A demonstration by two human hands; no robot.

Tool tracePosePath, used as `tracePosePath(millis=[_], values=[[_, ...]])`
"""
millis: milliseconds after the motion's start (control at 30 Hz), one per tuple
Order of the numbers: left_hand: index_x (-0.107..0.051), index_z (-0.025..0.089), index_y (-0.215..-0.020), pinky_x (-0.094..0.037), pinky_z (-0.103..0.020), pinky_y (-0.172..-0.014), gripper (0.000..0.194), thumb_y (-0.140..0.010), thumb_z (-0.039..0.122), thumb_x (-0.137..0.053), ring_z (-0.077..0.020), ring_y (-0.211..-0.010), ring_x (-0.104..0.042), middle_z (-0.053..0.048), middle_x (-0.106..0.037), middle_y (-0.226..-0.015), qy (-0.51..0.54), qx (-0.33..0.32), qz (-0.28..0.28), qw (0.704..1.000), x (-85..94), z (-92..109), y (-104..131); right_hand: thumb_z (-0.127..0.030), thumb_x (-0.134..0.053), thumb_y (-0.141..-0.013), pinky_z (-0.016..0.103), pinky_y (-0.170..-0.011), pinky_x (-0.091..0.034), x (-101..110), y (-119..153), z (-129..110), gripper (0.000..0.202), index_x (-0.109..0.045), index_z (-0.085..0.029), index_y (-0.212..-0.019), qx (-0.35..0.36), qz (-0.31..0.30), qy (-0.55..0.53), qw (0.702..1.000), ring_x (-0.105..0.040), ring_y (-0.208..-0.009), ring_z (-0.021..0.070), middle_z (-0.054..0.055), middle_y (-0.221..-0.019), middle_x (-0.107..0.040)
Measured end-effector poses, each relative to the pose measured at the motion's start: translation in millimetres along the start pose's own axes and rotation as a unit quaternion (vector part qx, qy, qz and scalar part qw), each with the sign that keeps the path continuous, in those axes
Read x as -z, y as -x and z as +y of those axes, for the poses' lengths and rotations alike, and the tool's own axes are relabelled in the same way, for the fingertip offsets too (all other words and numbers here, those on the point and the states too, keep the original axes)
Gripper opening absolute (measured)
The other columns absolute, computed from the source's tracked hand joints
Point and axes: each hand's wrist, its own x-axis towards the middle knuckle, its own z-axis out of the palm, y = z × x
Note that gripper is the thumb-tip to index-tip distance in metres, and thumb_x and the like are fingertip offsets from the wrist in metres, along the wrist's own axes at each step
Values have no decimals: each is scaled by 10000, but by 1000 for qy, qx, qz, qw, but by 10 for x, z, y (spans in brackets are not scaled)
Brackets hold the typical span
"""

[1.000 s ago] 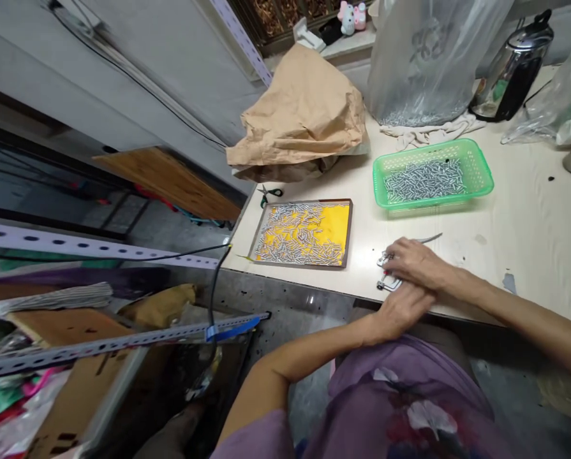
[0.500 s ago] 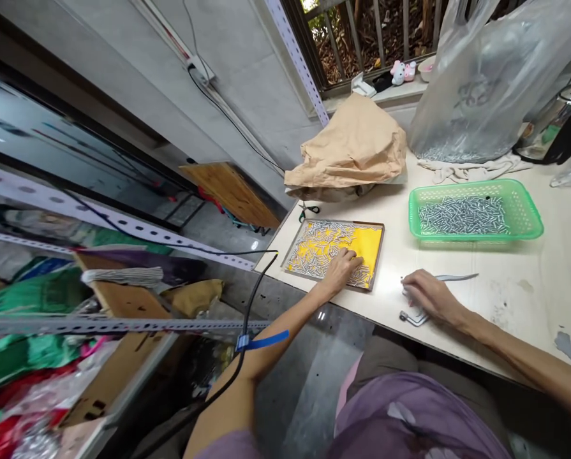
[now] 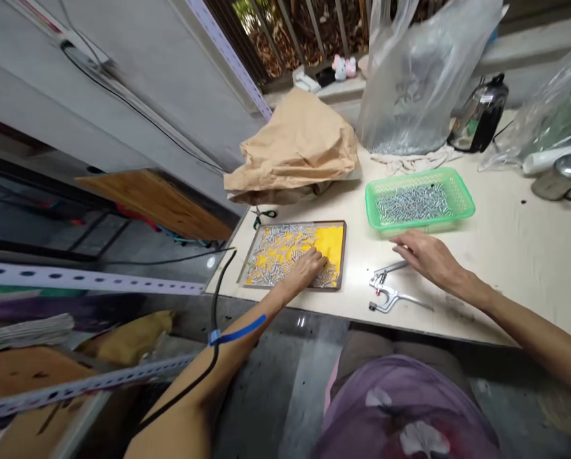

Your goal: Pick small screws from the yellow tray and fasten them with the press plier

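My left hand [image 3: 308, 266] rests over the shallow yellow-bottomed tray [image 3: 344, 255], its fingers curled down among small silvery metal pins [image 3: 266, 274]. Whatever the fingertips pinch is hidden. To the right, my right hand [image 3: 426, 252] hovers in front of the green plastic basket [image 3: 419, 224], fingers stretched forward and thumb slightly apart, with nothing visible in it. Inside the basket lies a heap of similar metal pins [image 3: 412, 203]. Below that hand, metal hand pliers [image 3: 395, 296] with a C-shaped jaw lie on the table, one handle passing partly under the fingers.
Behind the tray sits a crumpled brown paper bag [image 3: 297, 143], with green-handled scissors [image 3: 265, 215] beside it. Farther back stand a large clear plastic bag [image 3: 409, 89] and a kettle [image 3: 481, 115]. A black cable [image 3: 214, 299] runs along my left arm.
My right hand has moved up and away from the pliers toward the basket, uncovering them. The left hand stays over the tray. My view has swung to the right.
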Motion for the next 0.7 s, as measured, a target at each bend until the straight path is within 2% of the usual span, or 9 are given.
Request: tracePosePath(millis=[67, 133, 233, 300, 367, 433, 500, 567, 700], values=[[-633, 155, -816, -473, -326, -762, 177, -902, 93, -491, -229, -885, -539, -104, -621, -829, 18, 6, 10, 1000, 37, 9, -16, -282, -416, -972, 304, -719, -512, -84, 362, -98, 269, -657, -201, -1062, 6, -56, -6, 998, -648, -852, 194, 74, -930, -672], [-631, 151, -760, -484, -337, -772, 183, -885, 100, -506, -223, -853, -557, -100, -634, -799, 59, 43, 41, 997, 97, 87, -33, -280, -422, -969, 285, -667, -498, -184, 655, -159, 254, -646, -196, -1055, 0, -95, 5, 995, -639, -803, 181, 71, -920, -650], [-671, 149, -778, -497, -303, -743, 142, -843, 129, -546, -178, -763, -595, -59, -666, -756, 194, 127, 84, 969, 223, 384, -39, -249, -437, -962, 277, -626, -470, -324, 894, -185, 218, -626, -185, -1050, -14, -125, 29, 992, -613, -752, 172, 64, -891, -620], [-704, 153, -851, -495, -249, -664, 130, -817, 164, -579, -142, -689, -610, -28, -686, -742, 327, 164, 52, 929, 305, 662, -35, -208, -428, -960, 275, -620, -454, -380, 939, -183, 207, -625, -181, -1017, -24, -140, 44, 989, -603, -752, 171, 63, -883, -612], [-719, 147, -885, -485, -216, -601, 143, -791, 206, -628, -114, -623, -607, -19, -699, -739, 443, 187, -8, 877, 365, 930, -42, -169, -411, -956, 278, -614, -439, -401, 937, -177, 218, -628, -176, -976, -39, -157, 60, 985, -598, -757, 172, 65, -882, -609], [-723, 130, -844, -476, -199, -562, 136, -763, 229, -675, -93, -570, -586, -19, -695, -714, 518, 216, -60, 826, 392, 1133, -70, -157, -409, -952, 286, -606, -426, -398, 924, -171, 222, -631, -169, -941, -53, -173, 73, 981, -594, -766, 182, 73, -879, -607], [-717, 116, -780, -449, -181, -514, 132, -747, 244, -704, -73, -521, -544, -9, -667, -654, 555, 253, -95, 786, 386, 1256, -109, -164, -415, -950, 293, -606, -416, -386, 921, -161, 217, -629, -167, -911, -53, -181, 73, 979, -589, -774, 190, 81, -877, -606], [-710, 108, -739, -398, -165, -455, 149, -735, 256, -724, -54, -475, -482, 11, -625, -591, 570, 290, -113, 761, 360, 1322, -146, -171, -409, -955, 295, -610, -408, -374, 927, -149, 225, -625, -173, -892, -44, -178, 67, 981, -582, -772, 188, 83, -875, -608], [-696, 96, -708, -329, -167, -396, 182, -708, 268, -757, -37, -418, -396, 42, -572, -533, 582, 326, -142, 731, 313, 1396, -189, -155, -398, -957, 285, -599, -379, -367, 946, -127, 235, -618, -181, -876, -37, -172, 69, 982, -566, -748, 172, 71, -859, -607]])
